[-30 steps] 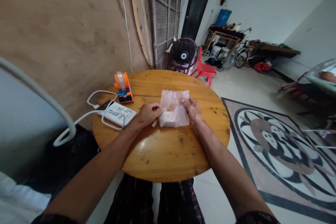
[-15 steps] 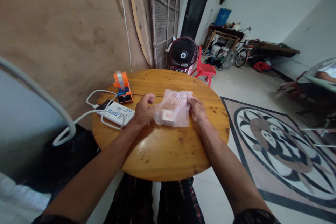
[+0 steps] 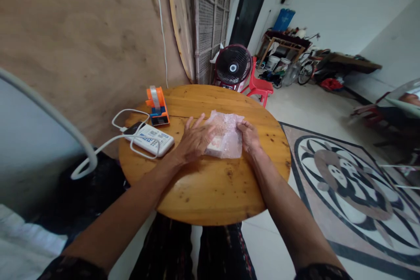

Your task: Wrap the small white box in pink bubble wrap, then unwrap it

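A sheet of pinkish bubble wrap (image 3: 231,140) lies on the round wooden table (image 3: 210,197), with a small pale box (image 3: 215,143) inside or under it, partly covered by the film. My left hand (image 3: 196,139) rests flat over the wrap's left side, its fingers spread and touching the film beside the box. At the right edge of the wrap, my right hand (image 3: 249,135) pinches the film between thumb and fingers.
An orange tape dispenser (image 3: 158,107) stands at the table's back left. In front of it lies a white power bank (image 3: 151,140) with a looped white cable. Behind the table are a fan (image 3: 232,65) and a red chair (image 3: 260,83).
My left hand has moved right, from the wrap's left edge onto the wrap, and its fingers have spread out. My right hand still grips the right edge. The view has shifted slightly.
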A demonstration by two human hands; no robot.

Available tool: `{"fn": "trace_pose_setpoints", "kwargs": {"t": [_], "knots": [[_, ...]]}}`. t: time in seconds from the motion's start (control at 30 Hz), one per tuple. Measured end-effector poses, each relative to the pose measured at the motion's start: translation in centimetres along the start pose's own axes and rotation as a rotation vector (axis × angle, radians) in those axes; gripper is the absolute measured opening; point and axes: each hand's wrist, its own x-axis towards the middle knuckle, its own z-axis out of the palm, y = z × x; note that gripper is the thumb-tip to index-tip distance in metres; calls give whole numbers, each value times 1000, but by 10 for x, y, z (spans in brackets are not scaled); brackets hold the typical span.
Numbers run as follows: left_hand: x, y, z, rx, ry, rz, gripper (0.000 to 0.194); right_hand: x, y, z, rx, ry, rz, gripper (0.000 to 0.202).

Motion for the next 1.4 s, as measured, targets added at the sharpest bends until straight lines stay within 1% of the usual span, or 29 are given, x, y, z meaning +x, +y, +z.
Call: {"fn": "trace_pose_setpoints", "kwargs": {"t": [0.1,0.17,0.23,0.3,0.4,0.47,0.6,0.7,0.77,0.8,0.87,0.97,1.0,1.03,1.1,1.2,1.3,1.4], "knots": [[0,-11,0,45,26,-187,49,0,-1,-1,1,10,-8,22],[-1,-16,1,88,-19,-271,49,0,-1,-2,-7,19,-17,23],[-2,-19,2,133,-89,-308,47,0,0,-3,-22,27,-27,24],[-3,-21,4,168,-128,-333,46,1,1,-4,-46,31,-37,24],[-5,-24,6,189,-101,-370,50,4,6,-5,-110,43,-59,25],[-6,-25,6,227,-50,-335,49,7,9,-7,-172,59,-89,24],[-4,-20,0,356,82,-138,37,12,11,-11,-323,77,-171,15],[-1,-12,-5,322,152,27,32,14,10,-13,-419,67,-217,13],[0,-9,-6,287,169,61,32,15,10,-14,-480,53,-235,14],[0,-8,-7,278,171,48,33,16,10,-14,-504,47,-240,15],[-1,-8,-8,261,161,-24,35,16,11,-14,-528,40,-244,17],[-2,-10,-10,193,92,-167,38,15,10,-13,-538,36,-246,17],[-2,-11,-11,161,71,-192,39,15,9,-13,-544,36,-248,17],[-2,-11,-11,125,58,-195,38,14,9,-13,-547,38,-251,17],[-2,-11,-13,35,51,-156,36,13,8,-12,-553,41,-254,18],[-1,-8,-15,-91,4,-103,41,14,9,-13,-560,47,-257,18],[-2,-5,-17,-119,-52,-137,44,15,10,-14,-563,51,-254,16],[-2,-4,-18,-100,-14,-204,43,16,11,-14,-545,43,-259,16]]}}
